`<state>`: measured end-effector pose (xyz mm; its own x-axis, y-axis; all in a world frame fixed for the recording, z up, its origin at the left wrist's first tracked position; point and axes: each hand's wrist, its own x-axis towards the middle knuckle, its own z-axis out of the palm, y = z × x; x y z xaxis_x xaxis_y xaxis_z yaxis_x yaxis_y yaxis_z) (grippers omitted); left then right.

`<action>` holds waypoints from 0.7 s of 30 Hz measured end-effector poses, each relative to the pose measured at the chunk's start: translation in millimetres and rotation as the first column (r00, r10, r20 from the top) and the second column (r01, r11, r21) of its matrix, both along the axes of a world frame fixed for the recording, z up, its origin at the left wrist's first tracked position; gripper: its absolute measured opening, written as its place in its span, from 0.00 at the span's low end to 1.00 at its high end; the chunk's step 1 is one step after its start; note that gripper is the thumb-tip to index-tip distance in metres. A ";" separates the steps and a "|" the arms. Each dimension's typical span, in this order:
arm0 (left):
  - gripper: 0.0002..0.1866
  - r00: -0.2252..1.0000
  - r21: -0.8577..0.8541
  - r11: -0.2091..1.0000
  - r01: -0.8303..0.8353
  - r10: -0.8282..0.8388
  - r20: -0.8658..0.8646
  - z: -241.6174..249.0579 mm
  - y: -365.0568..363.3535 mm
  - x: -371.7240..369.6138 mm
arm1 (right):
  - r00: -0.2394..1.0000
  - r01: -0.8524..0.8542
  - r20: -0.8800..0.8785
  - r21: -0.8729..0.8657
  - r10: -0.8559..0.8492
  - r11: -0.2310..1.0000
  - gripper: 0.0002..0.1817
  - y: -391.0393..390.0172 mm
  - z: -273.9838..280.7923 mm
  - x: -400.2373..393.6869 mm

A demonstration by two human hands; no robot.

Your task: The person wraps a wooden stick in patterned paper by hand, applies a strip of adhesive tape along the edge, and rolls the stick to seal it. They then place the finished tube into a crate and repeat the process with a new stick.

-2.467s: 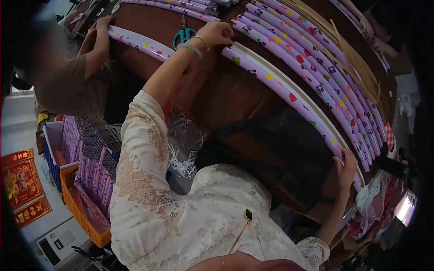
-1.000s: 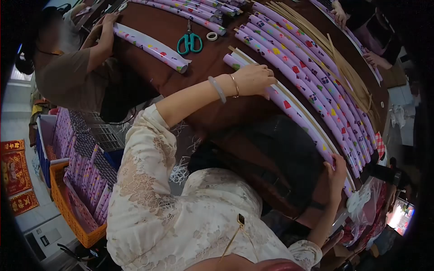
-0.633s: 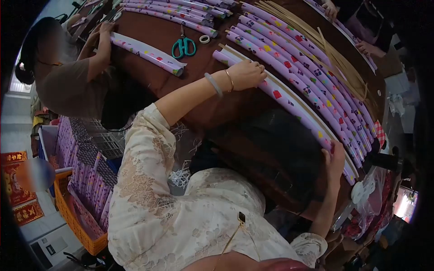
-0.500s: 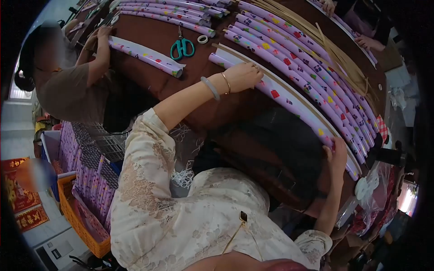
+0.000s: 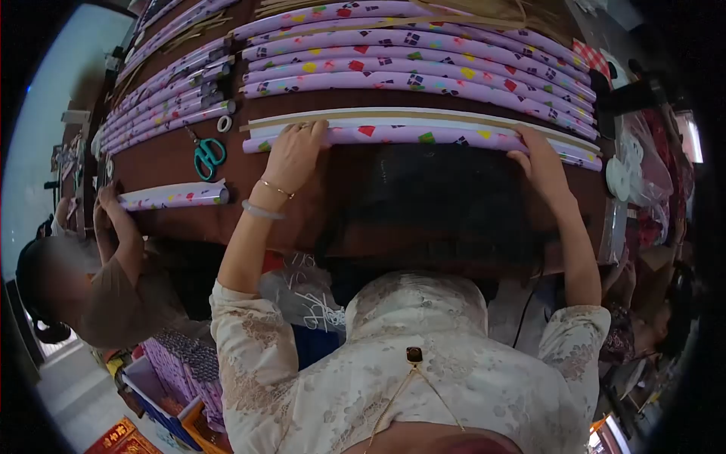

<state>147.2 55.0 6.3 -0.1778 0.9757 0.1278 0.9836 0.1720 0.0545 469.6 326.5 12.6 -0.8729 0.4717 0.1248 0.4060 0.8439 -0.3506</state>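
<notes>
A long roll of purple patterned paper (image 5: 408,137) lies along the near edge of the brown table (image 5: 287,170). My left hand (image 5: 295,151) presses on its left part, fingers spread over the roll. My right hand (image 5: 538,159) rests on its right part. A thin tan strip (image 5: 423,116) lies just behind the roll, on white paper.
Several finished purple rolls (image 5: 423,64) lie in rows farther back, with more at the far left (image 5: 162,102). Teal scissors (image 5: 206,154) and a tape ring (image 5: 224,123) sit left of my roll. A co-worker's hand (image 5: 106,208) holds a shorter roll (image 5: 174,195). Crates of rolls (image 5: 181,371) stand on the floor.
The view has swung so the table now faces me squarely. My left hand slid along the roll toward its left end; both hands stay on the roll.
</notes>
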 end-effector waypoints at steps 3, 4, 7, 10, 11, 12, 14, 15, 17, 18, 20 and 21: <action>0.15 1.000 -0.034 0.999 -0.016 0.016 0.003 4.7 -0.2 8.1 | 1.000 0.018 -0.007 -0.021 -0.018 1.000 0.18 -3.7 2.2 -0.1; 0.15 1.000 -0.024 1.000 -0.020 0.021 0.009 5.3 -1.0 8.8 | 1.000 0.009 -0.009 -0.006 -0.009 1.000 0.18 -3.7 1.3 0.4; 0.17 0.999 -0.001 1.000 -0.028 0.028 0.041 13.5 -2.1 14.0 | 0.999 0.010 -0.037 -0.001 -0.010 1.000 0.18 -6.7 -0.6 1.8; 0.17 0.998 0.002 0.999 -0.035 0.034 0.057 9.9 -2.7 8.1 | 0.998 0.023 -0.063 -0.009 -0.023 1.000 0.18 -8.2 -1.6 1.7; 0.17 0.998 0.031 0.999 -0.027 0.026 0.051 8.0 -2.8 7.6 | 0.997 0.029 -0.065 -0.007 -0.029 1.000 0.18 -8.8 -2.0 2.7; 0.17 0.999 0.027 0.999 -0.019 0.018 0.051 8.5 -1.3 8.8 | 0.997 0.037 -0.065 -0.010 -0.038 0.999 0.18 -7.5 -2.5 2.2; 0.16 0.997 0.042 0.997 -0.066 0.065 0.041 9.2 -1.4 14.6 | 0.997 0.007 -0.076 -0.003 -0.007 1.000 0.18 -6.9 -3.2 3.1; 0.16 0.997 0.038 0.997 -0.062 0.060 0.043 7.7 -2.8 15.1 | 0.997 0.012 -0.074 -0.008 -0.012 1.000 0.18 -8.1 -3.0 3.7; 0.16 0.996 0.041 0.995 -0.089 0.087 0.036 2.7 -3.5 14.7 | 0.999 0.037 -0.037 -0.050 -0.039 0.998 0.19 -7.2 -1.1 2.8; 0.16 0.996 0.040 0.995 -0.087 0.086 0.035 3.6 -3.5 15.2 | 0.998 0.039 -0.038 -0.051 -0.041 0.998 0.19 -8.6 1.1 1.8; 0.15 0.995 0.063 0.995 -0.080 0.076 0.060 6.2 -1.6 15.4 | 0.993 -0.004 -0.119 0.094 0.015 0.996 0.17 -11.5 10.4 -3.8; 0.15 0.995 0.061 0.995 -0.084 0.081 0.058 6.1 -2.1 14.3 | 0.993 -0.008 -0.121 0.092 0.019 0.996 0.17 -12.7 18.4 -10.7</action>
<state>161.5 52.8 12.4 -0.2659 0.9477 0.1766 0.9613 0.2470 0.1218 459.0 313.8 31.1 -0.8550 0.4417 0.2719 0.3534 0.8798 -0.3178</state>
